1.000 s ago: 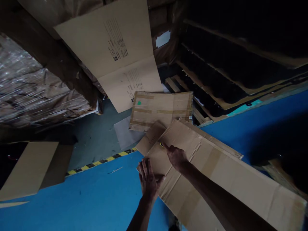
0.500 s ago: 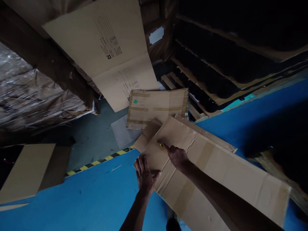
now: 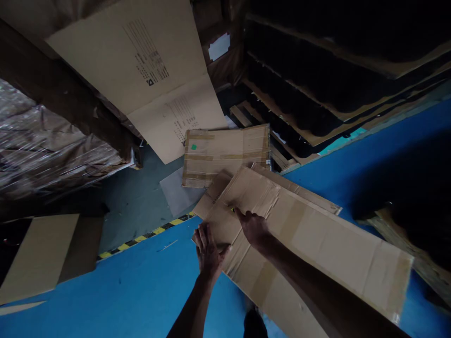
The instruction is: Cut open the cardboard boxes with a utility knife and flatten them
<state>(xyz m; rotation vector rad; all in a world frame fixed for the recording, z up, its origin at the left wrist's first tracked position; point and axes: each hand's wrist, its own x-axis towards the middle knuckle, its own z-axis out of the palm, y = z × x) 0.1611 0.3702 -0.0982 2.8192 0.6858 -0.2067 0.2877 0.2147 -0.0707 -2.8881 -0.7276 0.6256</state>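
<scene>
A large flattened cardboard box [image 3: 317, 239] with tape strips across it slants from the centre to the lower right. My left hand [image 3: 210, 251] lies on its near left edge, fingers spread and palm down. My right hand [image 3: 254, 228] is closed round what looks like a utility knife [image 3: 232, 210]. Only a small yellow and black end of it shows at the fingertips, against the cardboard; the rest is hidden in the hand. Other cardboard pieces [image 3: 222, 180] stick out from under the far side of the flattened box.
Beyond lies a taped carton [image 3: 225, 152] with a green sticker. A tall printed cardboard sheet [image 3: 169, 94] leans behind it. Plastic-wrapped goods [image 3: 52, 145] stand left, stacked dark layers [image 3: 327, 84] right. A folded cardboard piece [image 3: 45, 253] is at lower left. Striped tape [image 3: 148, 234] edges the blue floor [image 3: 141, 286].
The whole view has shifted slightly, so most things sit a little further left. Both hands keep about the same places on the cardboard.
</scene>
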